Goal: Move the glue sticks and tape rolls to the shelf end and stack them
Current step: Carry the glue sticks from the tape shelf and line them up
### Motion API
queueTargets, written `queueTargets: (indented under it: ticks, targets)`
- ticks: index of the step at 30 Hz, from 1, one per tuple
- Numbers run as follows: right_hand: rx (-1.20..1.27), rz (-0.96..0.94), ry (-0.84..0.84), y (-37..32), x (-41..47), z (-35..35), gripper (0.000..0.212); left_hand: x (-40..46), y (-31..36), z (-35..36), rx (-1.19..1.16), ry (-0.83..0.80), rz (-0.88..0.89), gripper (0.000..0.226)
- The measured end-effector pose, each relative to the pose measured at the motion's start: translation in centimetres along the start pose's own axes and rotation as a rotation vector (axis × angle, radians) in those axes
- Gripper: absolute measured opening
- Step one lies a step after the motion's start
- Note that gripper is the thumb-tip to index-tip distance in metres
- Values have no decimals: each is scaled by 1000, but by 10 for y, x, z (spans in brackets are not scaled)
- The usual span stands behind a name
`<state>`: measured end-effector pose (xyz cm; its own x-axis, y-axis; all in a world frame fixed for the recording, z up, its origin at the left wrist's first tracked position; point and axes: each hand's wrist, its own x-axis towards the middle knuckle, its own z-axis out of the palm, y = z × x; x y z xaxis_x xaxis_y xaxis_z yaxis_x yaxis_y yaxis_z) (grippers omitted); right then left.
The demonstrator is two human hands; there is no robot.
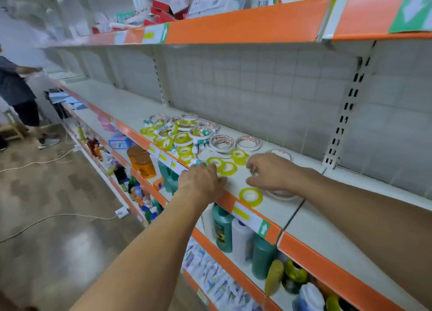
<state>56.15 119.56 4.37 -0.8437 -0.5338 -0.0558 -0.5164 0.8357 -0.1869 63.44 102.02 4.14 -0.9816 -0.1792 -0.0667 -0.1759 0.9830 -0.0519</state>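
— Where are the tape rolls?

— On the middle shelf [131,105], a white board with an orange front lip. A heap of tape rolls [184,133] lies towards its front edge: yellow-green rolls mixed with wider white rings printed in red and teal. Small glue sticks [201,142] with teal caps poke out among them, too blurred to count.

— And the hands?

— Both are over the shelf's front edge. The left hand [201,179] lies palm down, fingers stretched flat, its fingertips touching a pair of yellow-green rolls [222,166] that sit side by side. It grips nothing.

— The right?

— The right hand [268,170] has its fingers curled and pinches something small and pale; I cannot tell what it is. Under its wrist sits a white ring [284,195], partly hidden. One single yellow-green roll [250,196] lies flat just beside the front lip, between the two forearms.

— Anything further back?

— Two white rings [235,142] lie flat near the middle of the board, apart from the heap.

— Below?

— The lower shelf holds teal bottles [223,229], a white one and an orange jar [141,162]. Another person [16,93] stands at the far left of the aisle, and white cables trail across the floor.
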Motion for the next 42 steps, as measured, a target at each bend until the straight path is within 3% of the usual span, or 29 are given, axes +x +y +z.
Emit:
queueTargets:
  ticks: [8, 20, 27, 42]
  targets:
    - [58, 85, 36, -11, 48, -1, 51, 62, -43, 9, 10, 5, 103, 48]
    - [142, 120, 113, -90, 119, 27, 47, 151, -118, 17, 9, 100, 330, 37]
    - [76, 219, 102, -110, 124, 51, 32, 173, -120, 33, 0, 119, 511, 49]
    - [156, 486, 165, -122, 141, 59, 20, 203, -131, 45, -25, 151, 445, 48]
